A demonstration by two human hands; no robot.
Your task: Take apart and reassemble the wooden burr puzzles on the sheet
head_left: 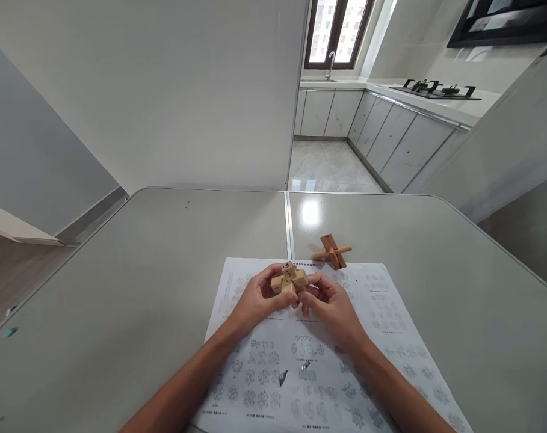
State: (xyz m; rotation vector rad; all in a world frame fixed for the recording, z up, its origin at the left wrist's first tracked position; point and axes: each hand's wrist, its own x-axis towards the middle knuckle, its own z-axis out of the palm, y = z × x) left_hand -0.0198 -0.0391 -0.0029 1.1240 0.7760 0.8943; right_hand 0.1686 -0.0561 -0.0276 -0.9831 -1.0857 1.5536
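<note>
Both hands hold a light wooden burr puzzle of interlocked blocks above a printed sheet. My left hand grips its left side, thumb along the bottom edge. Fingers of my right hand pinch its lower right side, and the fingertips there are partly hidden. Dark marks show on the end of the upright block. Beneath lies the white instruction sheet, covered in small line diagrams. A darker brown wooden puzzle with crossed pieces rests just beyond the sheet's far edge, right of my hands.
The grey-green table has a metal seam across it. Two small shiny scraps lie on the sheet. A teal bit sits at the left edge. Beyond are a white wall and a kitchen with a stove.
</note>
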